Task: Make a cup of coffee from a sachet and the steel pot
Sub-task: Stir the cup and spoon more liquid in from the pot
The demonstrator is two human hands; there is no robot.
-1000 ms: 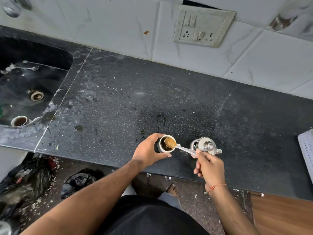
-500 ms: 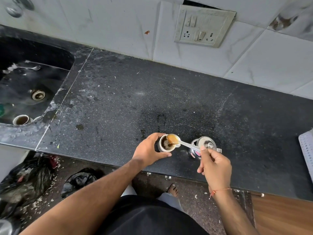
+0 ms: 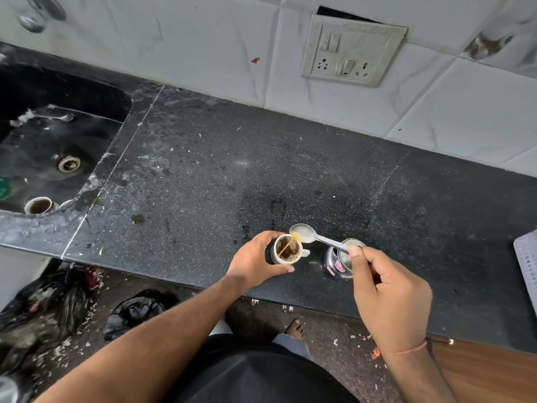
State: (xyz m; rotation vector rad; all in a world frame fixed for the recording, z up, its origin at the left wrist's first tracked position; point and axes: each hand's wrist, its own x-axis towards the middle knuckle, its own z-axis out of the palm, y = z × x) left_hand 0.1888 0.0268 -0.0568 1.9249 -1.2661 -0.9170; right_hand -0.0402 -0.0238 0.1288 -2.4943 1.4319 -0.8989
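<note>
Steel spoon (image 3: 302, 233) pinched in right hand (image 3: 389, 301), tipped, brown coffee streaming into small white cup (image 3: 286, 249); left hand (image 3: 255, 264) curled round cup; lidded steel pot (image 3: 338, 261) just beside

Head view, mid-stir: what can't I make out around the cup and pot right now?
- Steel pot: contents and fill level hidden; the right hand and spoon handle cross its mouth.
- White cup: its near-left wall is covered by the left hand; depth of coffee unclear.
- Sachet: none visible in the head view.
- Grey object at the right edge: cut off by the frame, cannot be identified.
- Second cup in the sink: too small to judge its contents.
</note>
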